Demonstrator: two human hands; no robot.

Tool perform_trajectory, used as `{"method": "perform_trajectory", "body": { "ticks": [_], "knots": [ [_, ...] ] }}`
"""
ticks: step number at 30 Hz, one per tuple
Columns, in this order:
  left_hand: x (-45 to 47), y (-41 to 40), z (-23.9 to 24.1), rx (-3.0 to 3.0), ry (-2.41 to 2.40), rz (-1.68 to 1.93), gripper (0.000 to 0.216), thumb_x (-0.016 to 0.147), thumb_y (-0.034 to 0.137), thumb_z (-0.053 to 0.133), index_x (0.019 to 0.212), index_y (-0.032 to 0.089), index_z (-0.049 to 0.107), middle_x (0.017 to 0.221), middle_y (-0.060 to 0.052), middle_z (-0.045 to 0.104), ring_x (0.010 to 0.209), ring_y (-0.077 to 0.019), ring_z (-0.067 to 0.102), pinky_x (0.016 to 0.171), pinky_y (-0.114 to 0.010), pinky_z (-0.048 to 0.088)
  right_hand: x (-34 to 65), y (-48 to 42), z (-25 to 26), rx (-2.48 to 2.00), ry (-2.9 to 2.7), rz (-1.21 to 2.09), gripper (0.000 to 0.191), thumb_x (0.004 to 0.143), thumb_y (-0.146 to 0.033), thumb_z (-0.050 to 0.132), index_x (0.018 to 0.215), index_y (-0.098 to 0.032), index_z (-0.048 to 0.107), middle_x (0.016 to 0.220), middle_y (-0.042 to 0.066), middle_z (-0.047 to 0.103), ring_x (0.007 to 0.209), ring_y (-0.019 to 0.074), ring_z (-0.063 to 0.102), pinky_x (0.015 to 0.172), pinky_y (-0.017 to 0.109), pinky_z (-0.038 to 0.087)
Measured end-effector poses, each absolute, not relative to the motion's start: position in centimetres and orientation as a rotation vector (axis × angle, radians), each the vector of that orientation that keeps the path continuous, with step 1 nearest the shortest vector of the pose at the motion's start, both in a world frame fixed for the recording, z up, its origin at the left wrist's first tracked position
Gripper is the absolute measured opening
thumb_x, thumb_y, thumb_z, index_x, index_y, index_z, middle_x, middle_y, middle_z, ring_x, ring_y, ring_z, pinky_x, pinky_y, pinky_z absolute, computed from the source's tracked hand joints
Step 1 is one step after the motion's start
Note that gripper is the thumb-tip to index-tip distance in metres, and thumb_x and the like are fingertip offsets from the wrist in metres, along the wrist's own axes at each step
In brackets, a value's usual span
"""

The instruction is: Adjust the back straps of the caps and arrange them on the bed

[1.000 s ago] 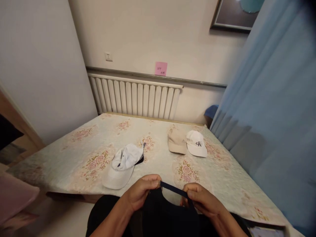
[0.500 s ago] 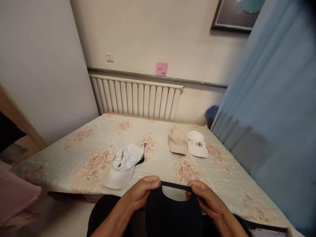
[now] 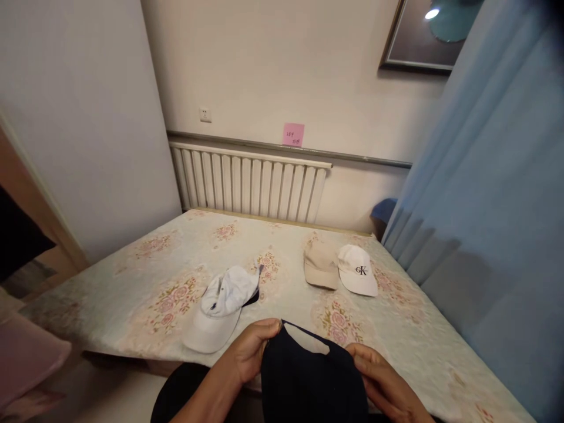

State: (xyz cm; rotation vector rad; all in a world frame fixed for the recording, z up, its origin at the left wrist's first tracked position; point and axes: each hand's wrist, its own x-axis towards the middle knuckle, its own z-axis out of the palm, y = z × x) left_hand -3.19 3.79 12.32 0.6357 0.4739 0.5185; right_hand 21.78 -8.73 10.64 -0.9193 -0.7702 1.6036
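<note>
A dark navy baseball cap (image 3: 312, 376) is held up low in the middle of the view, its back opening and strap at the top. My left hand (image 3: 253, 349) pinches the cap at the left end of the strap, thumb on top. On the opposite side my right hand (image 3: 374, 373) grips the cap's edge, fingers closed on it. A white cap (image 3: 222, 305) with a small dark logo lies on the bed to the left, tilted on its side. Farther back, a beige cap (image 3: 321, 264) sits beside a white cap with black letters (image 3: 358, 270).
A floral sheet (image 3: 145, 282) covers the bed. Behind it are a white radiator (image 3: 251, 185) and a pink note (image 3: 293, 134) on the wall. A blue curtain (image 3: 493, 223) hangs at the right. At the left edge part of a person in pink (image 3: 35, 364) shows.
My right hand has slid a little to the right and down the cap's edge. The cap's strap now slants down to the right. The view has tipped slightly upward.
</note>
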Motion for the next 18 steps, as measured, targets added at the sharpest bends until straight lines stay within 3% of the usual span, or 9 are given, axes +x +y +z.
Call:
{"method": "perform_trajectory", "body": {
  "ticks": [7,15,18],
  "knots": [
    [-0.6,9.9,10.1,0.483,0.639,0.427,0.018,0.075,0.023,0.061,0.083,0.008,0.065,0.075,-0.01,0.071,0.068,-0.0196,0.067,0.072,-0.029,0.05,23.3,-2.7,10.9,-0.965,-0.624,1.487,0.019,0.071,-0.024,0.07,0.087,-0.014,0.067,0.077,0.004,0.07,0.067,0.013,0.063,0.063,0.022,0.045],
    [2.7,18.9,6.7,0.544,0.768,0.505,0.008,0.075,0.016,0.055,0.072,0.01,0.06,0.063,-0.007,0.067,0.06,-0.0176,0.065,0.064,-0.026,0.049,25.7,8.5,7.6,-1.118,-0.618,1.382,0.025,0.06,-0.018,0.072,0.084,-0.012,0.067,0.077,0.005,0.072,0.07,0.0166,0.065,0.067,0.025,0.049],
    [3.7,20.6,5.2,0.616,0.812,0.615,0.012,0.078,0.023,0.054,0.071,0.013,0.057,0.063,-0.003,0.066,0.059,-0.0143,0.062,0.066,-0.024,0.047,26.1,11.4,5.9,-1.139,-0.623,1.318,0.021,0.062,-0.022,0.069,0.081,-0.015,0.066,0.07,0.001,0.07,0.07,0.0167,0.065,0.067,0.026,0.049]
  ]
}}
